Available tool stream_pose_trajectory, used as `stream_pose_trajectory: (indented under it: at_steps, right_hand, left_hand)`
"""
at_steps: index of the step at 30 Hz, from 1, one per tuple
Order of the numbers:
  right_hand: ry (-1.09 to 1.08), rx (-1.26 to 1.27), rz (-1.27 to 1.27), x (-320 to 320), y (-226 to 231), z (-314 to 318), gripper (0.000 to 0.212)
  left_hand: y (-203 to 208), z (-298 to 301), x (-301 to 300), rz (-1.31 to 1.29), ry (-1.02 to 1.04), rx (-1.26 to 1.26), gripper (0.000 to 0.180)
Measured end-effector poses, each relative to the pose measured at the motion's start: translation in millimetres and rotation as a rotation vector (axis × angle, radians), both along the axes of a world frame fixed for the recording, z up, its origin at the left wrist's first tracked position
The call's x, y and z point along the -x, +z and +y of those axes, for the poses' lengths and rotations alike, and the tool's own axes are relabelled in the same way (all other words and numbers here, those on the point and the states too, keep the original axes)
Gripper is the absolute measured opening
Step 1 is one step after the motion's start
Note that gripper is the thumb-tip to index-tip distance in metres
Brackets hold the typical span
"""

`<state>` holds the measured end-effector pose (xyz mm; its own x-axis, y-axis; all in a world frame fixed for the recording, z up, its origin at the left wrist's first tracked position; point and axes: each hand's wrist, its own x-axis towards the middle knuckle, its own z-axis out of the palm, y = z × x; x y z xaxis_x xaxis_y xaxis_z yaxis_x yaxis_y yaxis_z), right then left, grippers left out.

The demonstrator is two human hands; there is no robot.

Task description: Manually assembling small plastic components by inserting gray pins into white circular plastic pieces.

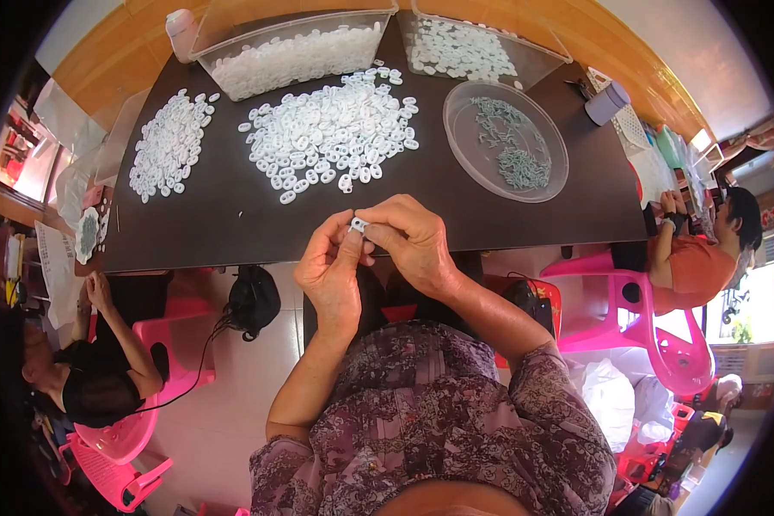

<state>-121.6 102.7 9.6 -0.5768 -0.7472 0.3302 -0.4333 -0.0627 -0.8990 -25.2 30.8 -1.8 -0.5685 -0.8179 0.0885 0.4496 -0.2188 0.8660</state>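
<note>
Both my hands meet just over the table's near edge, closed in a pinch around one small white plastic part (359, 224) with a dark hole in it. My left hand (331, 267) grips it between thumb and fingers from the left. From the right, my right hand (413, 236) holds the same part with thumb and fingertips. Beyond them lies a big heap of white oval plastic pieces with holes (327, 129). A smaller pile of white pieces (170, 146) is to its left. On the right, a round clear tray (456, 155) holds many small grey-green pieces (525, 168).
Two clear bins stand at the back, the left bin (301, 82) and the right bin (490, 73), both with white pieces. A pink bottle (181, 34) and a grey cup (606, 103) stand near them. People sit left (103, 370) and right (697, 267) on pink chairs.
</note>
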Motion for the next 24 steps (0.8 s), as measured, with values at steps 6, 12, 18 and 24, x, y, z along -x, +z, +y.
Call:
stream_pose_trajectory:
  at_steps: [6,12,18,24]
  right_hand:
    - [-0.069,0.063,0.244,-0.4,2.3,6.0,0.026]
    - [-0.137,0.084,0.385,-2.3,6.7,7.8,0.035]
    - [-0.19,0.113,0.495,0.0,6.2,8.2,0.037]
    - [-0.195,0.118,0.461,1.9,4.6,9.8,0.032]
  left_hand:
    - [4.9,3.9,3.6,0.021,-0.008,-0.052,0.019]
    - [9.7,2.9,9.1,-0.059,0.051,-0.188,0.019]
    - [15.7,5.7,10.6,-0.057,0.024,-0.238,0.017]
    - [16.1,3.9,9.1,-0.093,-0.015,-0.187,0.017]
